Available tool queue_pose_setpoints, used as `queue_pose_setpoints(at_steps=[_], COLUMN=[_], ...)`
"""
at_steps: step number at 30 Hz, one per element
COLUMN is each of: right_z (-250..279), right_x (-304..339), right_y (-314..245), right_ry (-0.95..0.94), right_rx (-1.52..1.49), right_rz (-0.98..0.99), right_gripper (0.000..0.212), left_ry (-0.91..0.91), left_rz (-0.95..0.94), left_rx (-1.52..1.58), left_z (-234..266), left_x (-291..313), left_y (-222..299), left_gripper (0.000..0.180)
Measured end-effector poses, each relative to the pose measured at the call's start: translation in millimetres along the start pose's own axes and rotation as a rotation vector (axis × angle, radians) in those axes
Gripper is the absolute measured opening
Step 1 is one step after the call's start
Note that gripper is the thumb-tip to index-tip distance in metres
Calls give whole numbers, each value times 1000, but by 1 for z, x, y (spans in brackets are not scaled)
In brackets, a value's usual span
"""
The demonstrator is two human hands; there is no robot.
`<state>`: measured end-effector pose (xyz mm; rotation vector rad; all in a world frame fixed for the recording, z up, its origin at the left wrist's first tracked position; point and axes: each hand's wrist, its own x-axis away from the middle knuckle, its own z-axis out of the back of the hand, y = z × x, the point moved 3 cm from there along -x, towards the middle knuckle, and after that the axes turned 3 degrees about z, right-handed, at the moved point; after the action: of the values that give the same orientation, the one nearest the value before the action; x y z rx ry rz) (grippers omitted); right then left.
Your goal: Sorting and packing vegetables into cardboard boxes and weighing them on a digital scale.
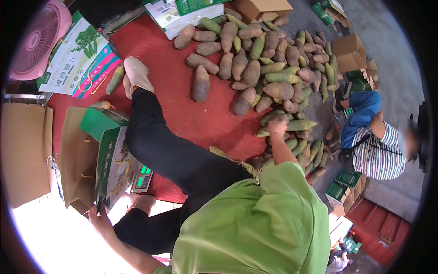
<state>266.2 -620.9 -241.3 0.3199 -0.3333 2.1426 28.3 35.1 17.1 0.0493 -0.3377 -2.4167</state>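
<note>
A green radish (301,125) lies on the near side of a large heap of green and purplish-brown radishes (278,91). My right hand (277,125) is closed over its middle, fingers partly hidden. At the lower left, my left hand (101,221) grips the edge of an open carton (109,160) with green and white printed sides and brown inner walls. Only a little of the carton's inside shows. Against the carton stands a weighing scale (142,183) with lit green displays, partly covered by it.
Red matting (155,68) lies under the radishes. A pink fan (39,41) and a printed carton (68,59) stand at the upper left, a brown carton (27,150) below. At the right a person in a striped shirt (378,155) sits among cartons (349,52).
</note>
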Motion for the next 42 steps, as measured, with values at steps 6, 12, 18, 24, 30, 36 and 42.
queue_pose_setpoints(at_steps=[6,12,18,24,30,36,42], right_z=[-11,-53,-49,-56,-72,-25,100], right_x=[-52,-106,-90,-89,-22,56,211], right_y=[57,88,69,79,23,-122,-285], right_ry=[82,11,-2,-177,-252,-562,-625], right_rx=[-440,-777,-953,-983,-746,-802,-757], right_rz=[-409,-425,-456,-380,206,771,1173], right_gripper=[95,93,87,84,84,78,82], left_ry=[161,183,124,192,103,41,98], left_rz=[-47,-126,46,-47,59,-3,20], left_rx=[-91,-91,-41,-32,-56,-66,-165], left_z=[-8,-15,1,1,11,10,17], left_x=[4,3,5,-2,0,3,8], left_y=[-15,-18,10,24,46,33,33], left_gripper=[19,18,10,10,13,14,16])
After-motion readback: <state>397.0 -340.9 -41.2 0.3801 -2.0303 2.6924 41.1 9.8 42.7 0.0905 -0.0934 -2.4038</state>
